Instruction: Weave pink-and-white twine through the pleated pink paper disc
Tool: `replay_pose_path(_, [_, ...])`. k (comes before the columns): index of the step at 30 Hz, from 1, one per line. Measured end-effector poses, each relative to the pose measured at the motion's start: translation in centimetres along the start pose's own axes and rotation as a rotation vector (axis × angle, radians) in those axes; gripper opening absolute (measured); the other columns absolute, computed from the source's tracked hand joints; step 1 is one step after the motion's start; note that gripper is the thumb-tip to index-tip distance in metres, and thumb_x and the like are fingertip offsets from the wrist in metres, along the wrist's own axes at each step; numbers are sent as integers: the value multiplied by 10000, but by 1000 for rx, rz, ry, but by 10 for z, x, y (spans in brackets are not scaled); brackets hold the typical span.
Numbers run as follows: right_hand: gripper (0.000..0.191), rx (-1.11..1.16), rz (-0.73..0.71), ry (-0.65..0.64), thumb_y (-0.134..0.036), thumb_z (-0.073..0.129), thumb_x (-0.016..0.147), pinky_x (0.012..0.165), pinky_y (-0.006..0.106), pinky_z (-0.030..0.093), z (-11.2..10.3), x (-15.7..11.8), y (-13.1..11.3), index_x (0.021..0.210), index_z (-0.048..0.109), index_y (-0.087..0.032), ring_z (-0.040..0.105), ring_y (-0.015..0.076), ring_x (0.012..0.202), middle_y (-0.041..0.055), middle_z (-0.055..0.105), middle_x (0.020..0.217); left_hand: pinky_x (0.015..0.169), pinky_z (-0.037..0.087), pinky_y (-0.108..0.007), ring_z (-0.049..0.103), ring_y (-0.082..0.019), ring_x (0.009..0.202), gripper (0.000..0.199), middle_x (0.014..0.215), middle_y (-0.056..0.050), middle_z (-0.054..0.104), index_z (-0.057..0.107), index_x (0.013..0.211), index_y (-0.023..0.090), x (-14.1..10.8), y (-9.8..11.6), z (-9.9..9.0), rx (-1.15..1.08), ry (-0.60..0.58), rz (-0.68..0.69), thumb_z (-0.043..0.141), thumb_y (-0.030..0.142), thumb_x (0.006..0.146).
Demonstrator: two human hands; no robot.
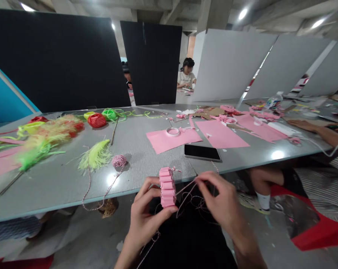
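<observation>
My left hand [146,209] grips a band of rolled pink paper tubes [167,186] between thumb and fingers, held upright just off the table's front edge. Thin pink-and-white string [185,188] runs from the band to my right hand [220,198], which pinches it between thumb and fingertips. Loose loops of the string hang below my hands over my lap. On the table beyond my left hand lies a ball of the same red-and-white twine [119,161], with a strand drooping over the edge.
Pink paper sheets [222,134], a tape roll [173,131] and a phone [202,152] lie ahead. To the left are a yellow-green fringe [96,155], red string [97,120] and a fluffy stick [31,157]. Black panels [154,63] stand behind. Another person's arm [311,127] rests at right.
</observation>
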State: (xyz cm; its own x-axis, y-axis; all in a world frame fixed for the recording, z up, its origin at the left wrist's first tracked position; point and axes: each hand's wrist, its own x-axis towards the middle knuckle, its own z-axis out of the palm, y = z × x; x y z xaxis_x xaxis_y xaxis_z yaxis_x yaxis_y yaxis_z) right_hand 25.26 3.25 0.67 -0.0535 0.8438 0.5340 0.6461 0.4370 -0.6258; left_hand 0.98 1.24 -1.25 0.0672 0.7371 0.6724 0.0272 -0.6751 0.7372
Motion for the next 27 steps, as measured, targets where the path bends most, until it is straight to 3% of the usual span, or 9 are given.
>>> replay_pose_path(2, [265, -218, 122, 168, -389, 559, 1025, 855, 480, 584, -11, 7, 28, 917, 719, -208, 739, 319, 884, 133, 782, 950, 928, 497, -335, 625, -211, 1100, 197, 1171, -40, 661, 751, 1034, 241, 0, -3, -3, 2, 44, 8, 877, 181, 894])
replay_pose_path(4, [297, -243, 151, 202, -440, 569, 1016, 901, 524, 579, -18, 9, 36, 967, 738, -201, 742, 345, 937, 153, 792, 1000, 921, 498, -333, 628, -209, 1090, 200, 1170, -41, 660, 753, 1034, 237, 0, -5, -2, -2, 56, 8, 878, 173, 891])
replay_pose_path(9, [92, 258, -92, -195, -299, 677, 1033, 942, 342, 582, -3, -4, -29, 1081, 749, -272, 743, 220, 1045, 44, 781, 1103, 953, 512, -357, 642, -228, 1107, 212, 1178, -58, 672, 756, 1045, 221, 0, -4, 5, -20, -13, 30, 888, 182, 884])
replay_pose_path(12, [95, 364, -131, -268, -220, 641, 1040, 868, 282, 574, 10, -9, -50, 1004, 716, -266, 741, 176, 951, 9, 766, 1006, 953, 519, -368, 643, -230, 1094, 204, 1168, -62, 673, 757, 1051, 218, 0, -2, 5, -27, -46, 36, 883, 197, 893])
replay_pose_path(14, [130, 259, -76, -195, -251, 607, 1050, 842, 313, 568, 9, -7, -34, 966, 706, -253, 737, 198, 917, 26, 764, 977, 937, 519, -360, 641, -227, 1086, 203, 1161, -61, 669, 756, 1042, 216, 0, -2, 2, -11, -36, 38, 888, 199, 888])
replay_pose_path(18, [226, -200, 172, 105, -355, 569, 996, 830, 470, 551, -12, 8, 29, 888, 712, -217, 726, 313, 846, 110, 775, 912, 912, 514, -335, 631, -218, 1102, 222, 1174, -52, 665, 750, 1028, 222, 0, -6, -5, 15, 47, 58, 893, 161, 870])
replay_pose_path(20, [235, -237, 211, 148, -383, 583, 973, 861, 506, 552, -20, 11, 40, 924, 728, -204, 733, 342, 886, 135, 785, 952, 919, 513, -338, 631, -216, 1099, 221, 1170, -49, 668, 751, 1027, 224, 0, -8, -5, 14, 63, 55, 893, 159, 870])
replay_pose_path(24, [153, 158, 29, -115, -367, 684, 1002, 939, 383, 569, -9, 3, -7, 1075, 757, -254, 739, 258, 1047, 70, 788, 1126, 928, 514, -350, 640, -218, 1078, 210, 1148, -48, 677, 750, 1025, 219, 0, -6, 4, 1, -5, 38, 898, 201, 877])
replay_pose_path(27, [109, 358, -57, -319, -283, 644, 1035, 872, 297, 569, 6, -5, -42, 979, 736, -265, 742, 192, 954, 14, 778, 1006, 942, 514, -359, 642, -222, 1077, 191, 1147, -51, 679, 750, 1023, 215, 0, -2, 8, -19, -57, 23, 888, 226, 892])
